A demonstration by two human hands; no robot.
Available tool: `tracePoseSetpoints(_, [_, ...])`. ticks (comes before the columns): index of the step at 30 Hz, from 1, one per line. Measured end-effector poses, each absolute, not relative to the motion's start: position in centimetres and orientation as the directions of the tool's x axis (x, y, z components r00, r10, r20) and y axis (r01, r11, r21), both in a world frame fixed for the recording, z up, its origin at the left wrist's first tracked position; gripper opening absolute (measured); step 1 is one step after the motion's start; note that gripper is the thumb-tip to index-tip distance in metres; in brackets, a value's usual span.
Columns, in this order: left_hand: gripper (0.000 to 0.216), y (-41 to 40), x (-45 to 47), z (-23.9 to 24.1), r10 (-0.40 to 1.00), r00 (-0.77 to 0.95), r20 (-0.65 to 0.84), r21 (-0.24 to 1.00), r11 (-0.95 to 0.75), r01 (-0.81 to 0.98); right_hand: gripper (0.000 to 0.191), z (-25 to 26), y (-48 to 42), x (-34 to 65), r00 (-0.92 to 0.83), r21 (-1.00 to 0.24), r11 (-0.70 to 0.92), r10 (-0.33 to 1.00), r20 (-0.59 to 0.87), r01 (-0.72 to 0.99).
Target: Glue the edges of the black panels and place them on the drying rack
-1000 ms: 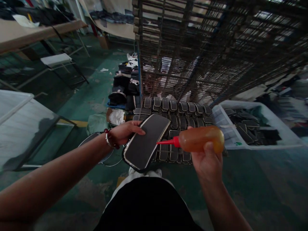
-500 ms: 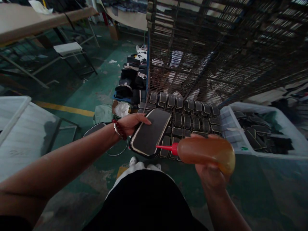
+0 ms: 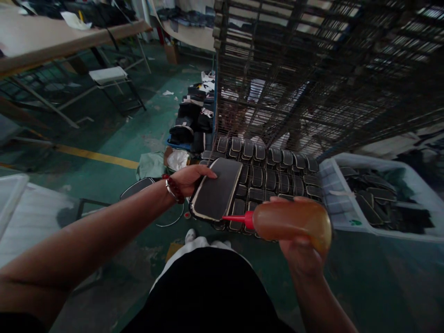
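My left hand (image 3: 192, 179) grips a dark flat panel (image 3: 218, 189) with rounded corners and a pale line along its edge. The thumb lies on top of the panel and the other fingers are mostly hidden. My right hand (image 3: 301, 252) is wrapped round a squeeze bottle (image 3: 291, 222) of amber liquid, tilted onto its side. Its thin red nozzle (image 3: 239, 218) points left, with the tip at the panel's near right edge. Whether the tip touches the panel, I cannot tell.
Rows of similar dark panels (image 3: 256, 175) lie on a wire rack (image 3: 263, 83) ahead. A white bin (image 3: 360, 222) at right holds more pieces. Stacked dark pieces (image 3: 189, 115) stand beyond my left hand. At left are a stool (image 3: 108, 75), a table (image 3: 69, 39) and another white bin (image 3: 38, 217).
The nozzle tip has moved slightly left and down, to the panel's near corner. The bottle has shifted left with my right hand. The panel stays in my left hand, turned slightly.
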State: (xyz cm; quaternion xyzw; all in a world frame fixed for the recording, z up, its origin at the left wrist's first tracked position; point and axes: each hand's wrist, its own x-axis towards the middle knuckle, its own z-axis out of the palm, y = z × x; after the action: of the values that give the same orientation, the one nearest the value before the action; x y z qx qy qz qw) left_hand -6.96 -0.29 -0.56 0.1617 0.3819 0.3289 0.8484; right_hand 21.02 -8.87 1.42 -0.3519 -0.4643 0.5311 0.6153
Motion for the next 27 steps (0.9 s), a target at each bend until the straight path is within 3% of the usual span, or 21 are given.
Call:
tracePoseSetpoints(7, [0.04, -1.1, -4.2, 0.3, 0.731, 0.441, -0.521, 0.616, 0.679, -0.399, 0.047, 1.9, -3.3, 23.0, 0.194, -0.875, 0.351, 0.934, 0.301, -0.332])
tracePoseSetpoints(11, [0.044, -1.4, -2.5, 0.2, 0.745, 0.399, -0.535, 0.639, 0.665, -0.386, 0.038, 1.4, -0.8, 24.5, 0.223, -0.867, 0.316, 0.944, 0.245, -0.385])
tracePoseSetpoints(13, [0.044, -1.5, -1.7, 0.0, 0.764, 0.356, -0.538, 0.653, 0.645, -0.396, 0.038, 0.8, -0.4, 25.2, 0.208, -0.872, 0.233, 0.966, 0.155, -0.43])
tracePoseSetpoints(17, [0.047, -1.2, -0.7, -0.5, 0.768, 0.288, -0.572, 0.663, 0.639, -0.39, 0.043, -1.0, -0.4, 25.8, 0.039, -0.835, -0.169, 0.974, -0.221, -0.523])
tracePoseSetpoints(19, [0.047, -0.8, -0.5, -0.9, 0.763, 0.284, -0.581, 0.664, 0.646, -0.378, 0.04, -1.7, -0.2, 25.5, 0.025, -0.795, -0.255, 0.947, -0.321, -0.55])
tracePoseSetpoints(22, [0.047, 0.1, -0.9, -1.7, 0.752, 0.338, -0.566, 0.665, 0.659, -0.351, 0.034, -2.0, 0.8, 24.3, 0.212, -0.831, -0.065, 0.953, -0.216, -0.553])
tracePoseSetpoints(27, [0.042, 2.0, -2.4, -2.8, 0.725, 0.461, -0.512, 0.679, 0.67, -0.299, 0.035, -1.9, 2.7, 21.3, 0.437, -0.884, 0.22, 0.899, 0.02, -0.413])
